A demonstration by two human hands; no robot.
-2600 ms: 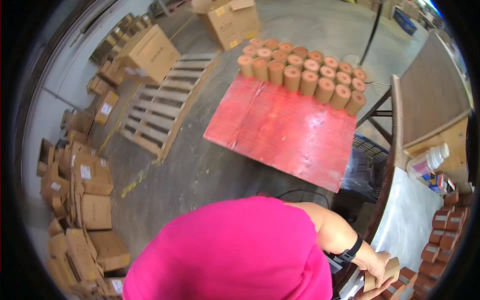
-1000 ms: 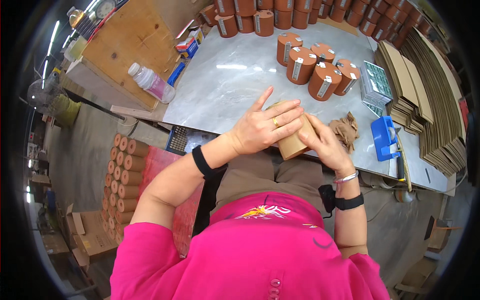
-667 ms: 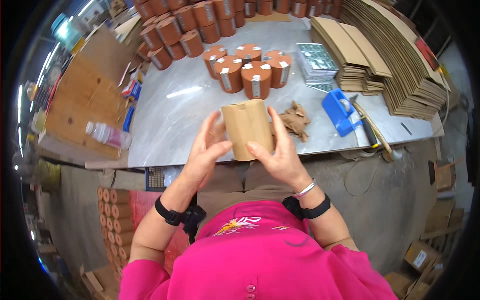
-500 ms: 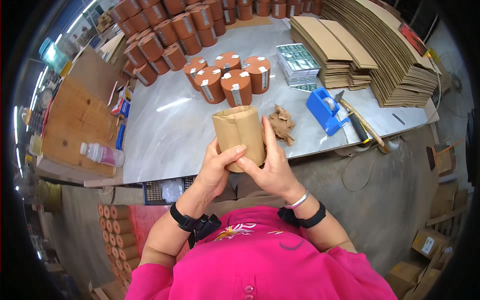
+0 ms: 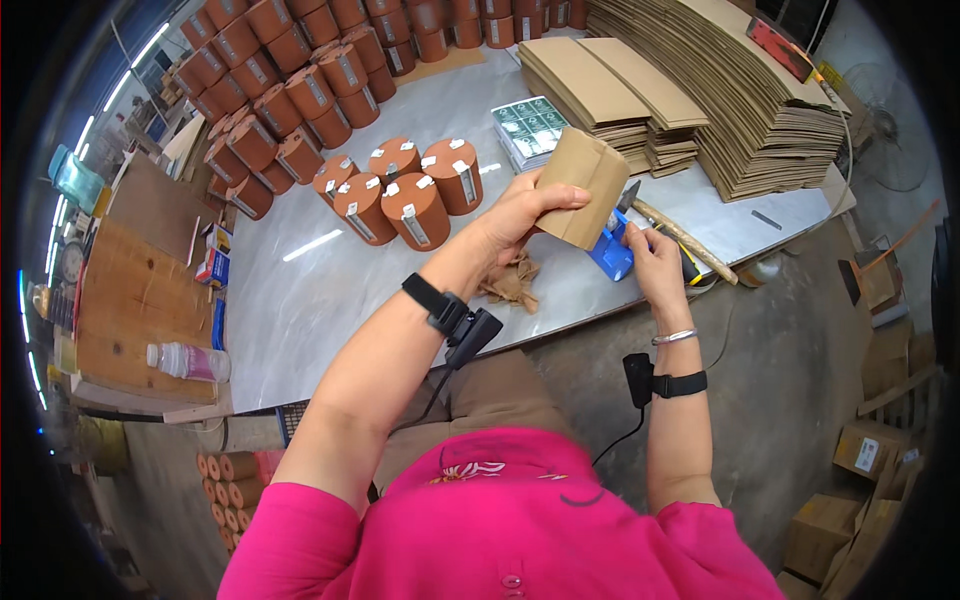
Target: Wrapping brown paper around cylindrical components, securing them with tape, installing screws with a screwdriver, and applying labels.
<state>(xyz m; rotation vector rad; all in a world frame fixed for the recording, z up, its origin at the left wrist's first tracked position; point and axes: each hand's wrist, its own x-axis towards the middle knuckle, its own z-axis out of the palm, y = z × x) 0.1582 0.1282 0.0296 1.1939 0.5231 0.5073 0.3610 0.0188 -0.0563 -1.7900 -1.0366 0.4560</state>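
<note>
My left hand point(image 5: 520, 212) is wrapped round a cylinder in brown paper point(image 5: 588, 188), held tilted above the table. My right hand point(image 5: 655, 262) is at the blue tape dispenser point(image 5: 610, 258), thumb and fingers pinched together at its edge. Whatever is between those fingertips is too small to make out. The wrapped cylinder hides part of the dispenser. Crumpled brown paper point(image 5: 514, 284) lies on the table below my left wrist. To the left stand several reddish-brown cylinders point(image 5: 415, 212) with white tabs on top and a pale label strip down the side.
Many more reddish-brown cylinders point(image 5: 310, 90) are stacked at the back left. Flat cardboard point(image 5: 600, 85) is piled at the back right, beside green-printed sheets point(image 5: 530, 128). A wooden-handled tool point(image 5: 690, 242) lies right of the dispenser. A plastic bottle point(image 5: 188, 361) lies at the left.
My left hand has carried the wrapped cylinder to the right and tilted it. My right hand has let go of it and moved to the tape dispenser. The view has shifted.
</note>
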